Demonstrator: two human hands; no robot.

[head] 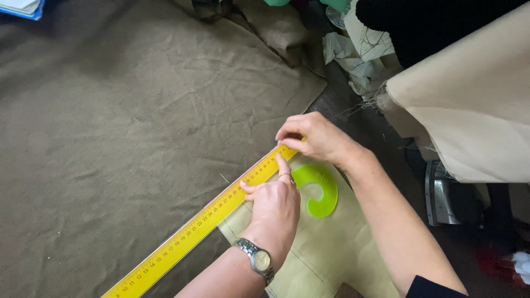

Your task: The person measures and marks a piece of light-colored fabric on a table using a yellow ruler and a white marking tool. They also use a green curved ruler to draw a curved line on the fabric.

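A long yellow ruler (187, 234) lies diagonally across olive-brown fabric (127, 121), along the edge of a pale paper pattern piece (331, 248). My left hand (274, 205), with a wristwatch and a ring, presses down on the ruler with finger and thumb spread. My right hand (314, 137) is at the ruler's upper end with its fingertips pinched together; whatever it pinches is hidden. A bright green curved template (319, 187) rests on the pattern piece between my two hands.
A roll of beige cloth (475, 99) juts in from the right over a dark metal object (441, 193). Crumpled fabric and paper scraps (353, 49) lie at the top. A blue-edged stack (22, 8) sits in the top-left corner.
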